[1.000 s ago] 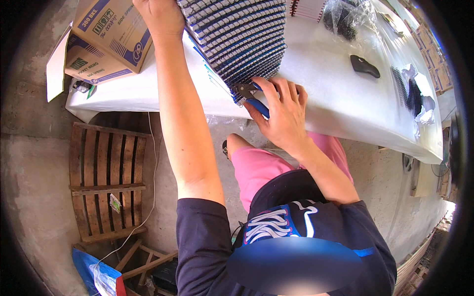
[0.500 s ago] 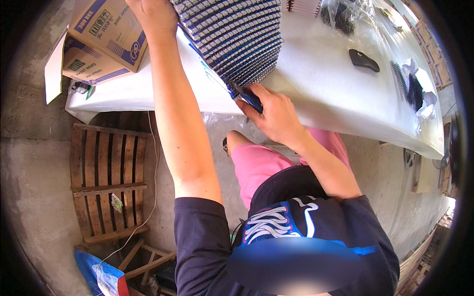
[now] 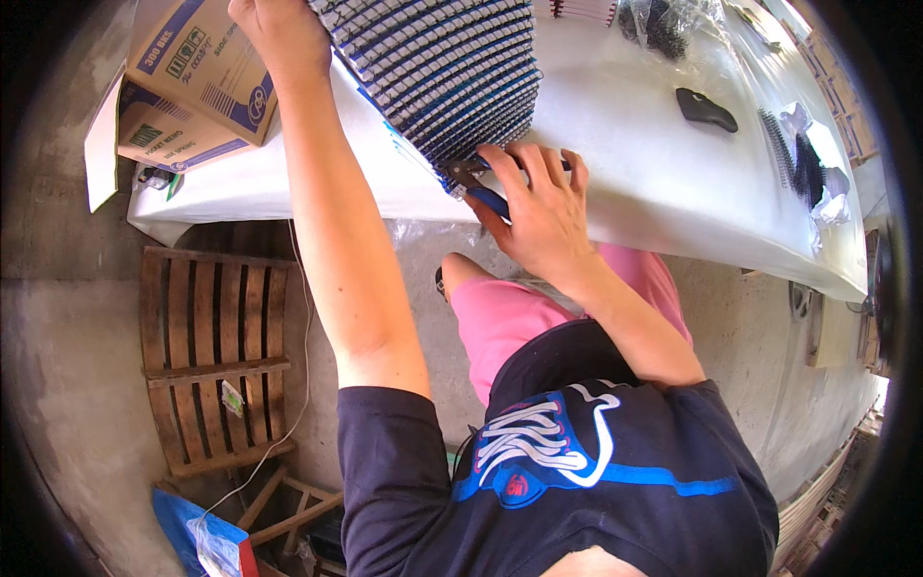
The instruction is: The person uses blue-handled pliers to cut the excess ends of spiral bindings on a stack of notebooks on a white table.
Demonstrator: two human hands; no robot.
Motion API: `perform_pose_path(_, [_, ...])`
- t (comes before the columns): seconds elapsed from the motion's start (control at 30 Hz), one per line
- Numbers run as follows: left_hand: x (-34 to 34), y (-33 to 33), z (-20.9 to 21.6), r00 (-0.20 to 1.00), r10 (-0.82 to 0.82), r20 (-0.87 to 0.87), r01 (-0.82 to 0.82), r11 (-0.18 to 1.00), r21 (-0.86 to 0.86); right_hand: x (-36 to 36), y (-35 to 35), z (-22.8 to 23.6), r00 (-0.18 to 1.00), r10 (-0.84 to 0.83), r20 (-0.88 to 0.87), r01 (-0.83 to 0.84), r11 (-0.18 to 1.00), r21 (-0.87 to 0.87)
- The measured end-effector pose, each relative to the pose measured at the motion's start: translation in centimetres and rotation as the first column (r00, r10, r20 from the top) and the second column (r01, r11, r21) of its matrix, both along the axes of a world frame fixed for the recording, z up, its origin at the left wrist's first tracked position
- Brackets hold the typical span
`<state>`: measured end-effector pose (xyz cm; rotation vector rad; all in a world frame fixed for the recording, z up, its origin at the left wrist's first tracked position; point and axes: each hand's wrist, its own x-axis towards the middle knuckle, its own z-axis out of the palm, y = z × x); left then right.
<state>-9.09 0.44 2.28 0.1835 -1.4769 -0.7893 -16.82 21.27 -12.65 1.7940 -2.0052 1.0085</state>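
A tall stack of spiral-bound notebooks (image 3: 442, 77) stands on the white-covered table, its rows of dark coil bindings facing me. My right hand (image 3: 543, 202) grips cutting pliers (image 3: 490, 200) with blue handles. The handles are spread apart, with my fingers on one and my thumb by the other. The pliers' jaws are at the near lower corner of the stack, at the ends of the coils. My left hand (image 3: 288, 43) is at the far left side of the stack. Its fingers are mostly cut off by the upper edge, so its grip is hidden.
An open cardboard box (image 3: 197, 82) stands on the table's left. Farther right lie a black curved object (image 3: 707, 110), black coils (image 3: 806, 173) with crumpled white paper, and clear plastic (image 3: 707, 24) over dark coils. A wooden pallet (image 3: 216, 365) lies left below the table, a cable (image 3: 310, 327) beside it.
The pliers' handles have spread apart as the fingers of my right hand opened outward. The view has shifted slightly, and the jaws remain at the stack's lower corner.
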Motion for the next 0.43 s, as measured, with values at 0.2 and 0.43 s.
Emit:
perform_pose_path(0.2, [-0.4,-0.1,-0.1,1.0,-0.02,-0.011,0.02,1.0,-0.007,-0.2,-0.2,-0.3,0.998,-0.036,-0.045,0.038,0.998,0.053])
perform_pose_path(0.43, [2.6,0.0,0.4,0.999,0.05,0.019,-0.05,0.998,-0.026,1.1,-0.7,-0.2,0.762,0.19,0.62,-0.37,0.912,0.176])
